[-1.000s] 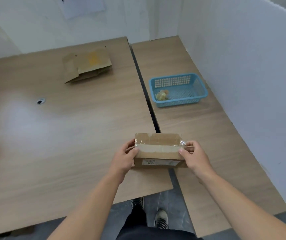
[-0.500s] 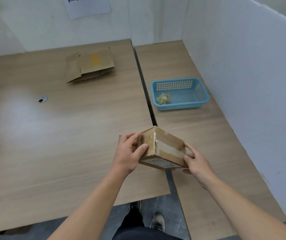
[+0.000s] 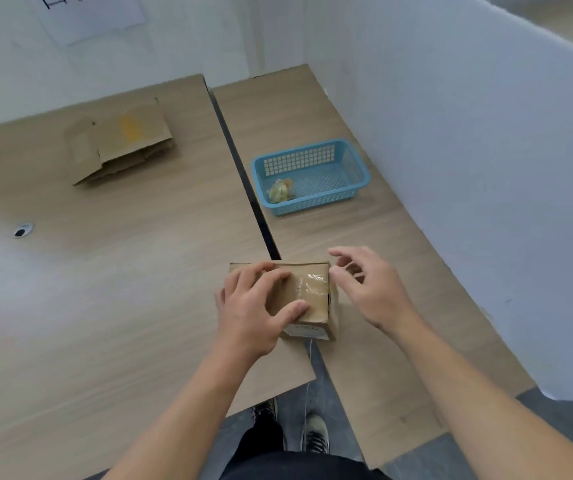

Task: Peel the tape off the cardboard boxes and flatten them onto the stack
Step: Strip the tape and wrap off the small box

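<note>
A small taped cardboard box [image 3: 312, 296] sits over the gap between the two tables, near their front edge. Clear tape [image 3: 307, 287] crosses its top face, and a white label shows on its near side. My left hand [image 3: 253, 306] grips the box from the left, fingers curled over the top and thumb on the near top edge. My right hand [image 3: 368, 285] hovers just right of the box with fingers spread and loosely bent, holding nothing. The stack of flattened boxes [image 3: 118, 147] lies at the far left of the left table.
A blue plastic basket [image 3: 312, 174] on the right table holds a crumpled wad of tape [image 3: 279, 190]. A white partition wall [image 3: 485, 168] runs along the right table's edge. A cable hole [image 3: 21, 230] sits in the left table. My shoes show on the floor below.
The box was turned so its taped face is up and now sits lower on the tables. My right hand let go of it and lifted beside it; my left hand shifted over the top.
</note>
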